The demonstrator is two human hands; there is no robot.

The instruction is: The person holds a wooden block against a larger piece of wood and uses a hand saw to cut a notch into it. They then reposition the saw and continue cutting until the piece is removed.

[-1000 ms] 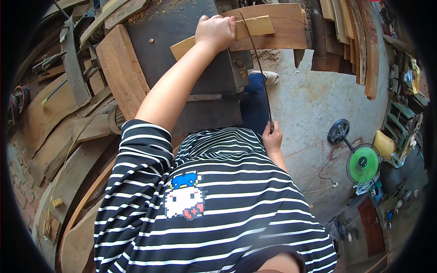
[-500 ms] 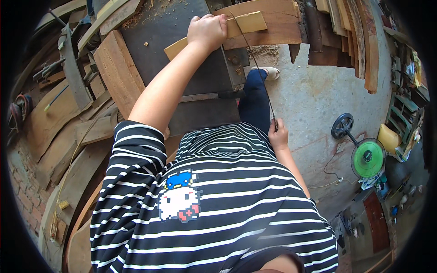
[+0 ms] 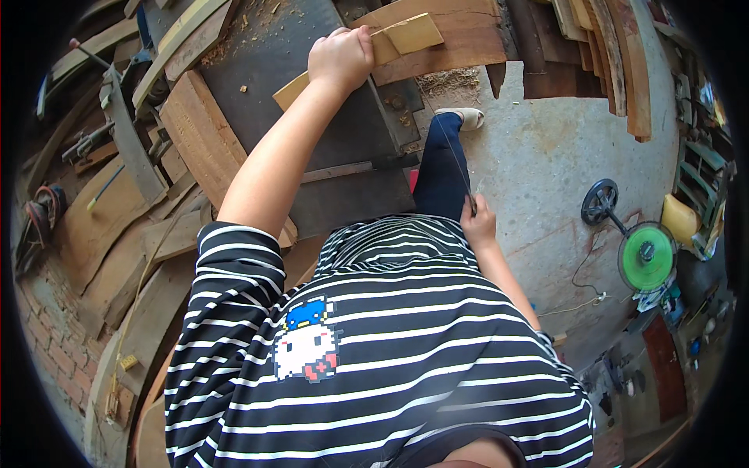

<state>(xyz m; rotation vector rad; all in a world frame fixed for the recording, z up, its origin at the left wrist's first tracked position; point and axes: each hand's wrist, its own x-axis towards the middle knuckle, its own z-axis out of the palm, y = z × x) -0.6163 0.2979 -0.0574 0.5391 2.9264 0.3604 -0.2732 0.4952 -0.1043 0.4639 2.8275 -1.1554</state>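
Note:
My left hand (image 3: 341, 59) is closed over a pale wooden strip (image 3: 413, 34) and presses it onto the dark worktable (image 3: 304, 129). A thin line crosses the strip just right of my knuckles. Low beside my right leg, my right hand (image 3: 479, 223) is wrapped round the dark handle of what looks like a handsaw (image 3: 470, 204). Its narrow blade shows edge-on as a thin line, rising past my knee toward my shoe (image 3: 465, 118). The teeth cannot be made out.
A brown plank (image 3: 204, 129) lies at the table's left edge, and a curved board (image 3: 460, 39) beyond it. Boards (image 3: 612, 54) are stacked at the far right. A green fan (image 3: 647, 255) stands on the concrete floor (image 3: 538, 148). Sawdust (image 3: 449, 82) lies near my foot.
The saw blade crossed the strip before; now its visible part stops near my shoe, and the thin line on the strip shows. My left hand still holds the strip. The whole view has shifted slightly.

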